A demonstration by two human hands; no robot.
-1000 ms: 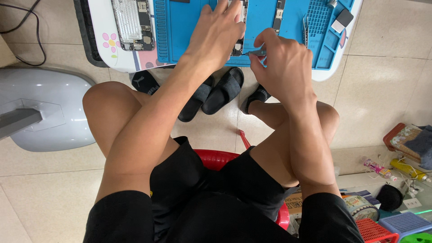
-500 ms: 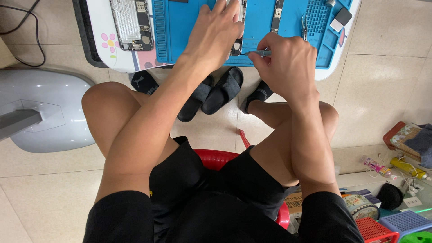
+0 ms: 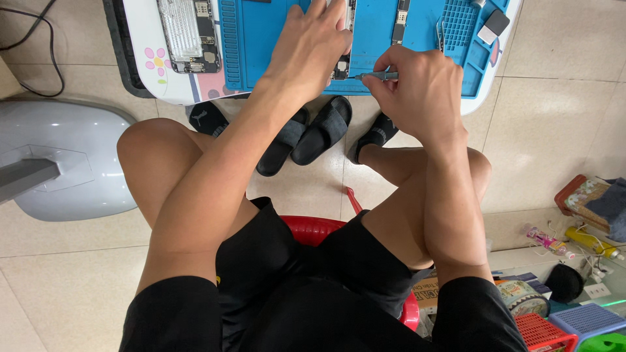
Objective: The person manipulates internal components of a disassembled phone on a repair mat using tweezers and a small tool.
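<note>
My left hand (image 3: 312,47) lies flat over a long narrow circuit board (image 3: 342,62) on the blue work mat (image 3: 261,39), pinning it down. My right hand (image 3: 420,88) is closed around a thin grey screwdriver (image 3: 377,76) whose tip points left at the board's lower end. A second narrow board (image 3: 399,19) lies on the mat just right of my hands. An opened phone body (image 3: 186,32) with bare insides sits at the mat's left on the small white table (image 3: 153,78).
Metal tweezers (image 3: 441,32) and a dark small part (image 3: 495,23) rest on the mat's right. Black slippers (image 3: 306,133) lie under the table. A grey fan base (image 3: 59,163) stands at left. Baskets (image 3: 574,326), bottles and clutter crowd the lower right. I sit on a red stool (image 3: 313,228).
My right hand with the screwdriver has shifted slightly up and left toward the board. The left hand stays pressed on it.
</note>
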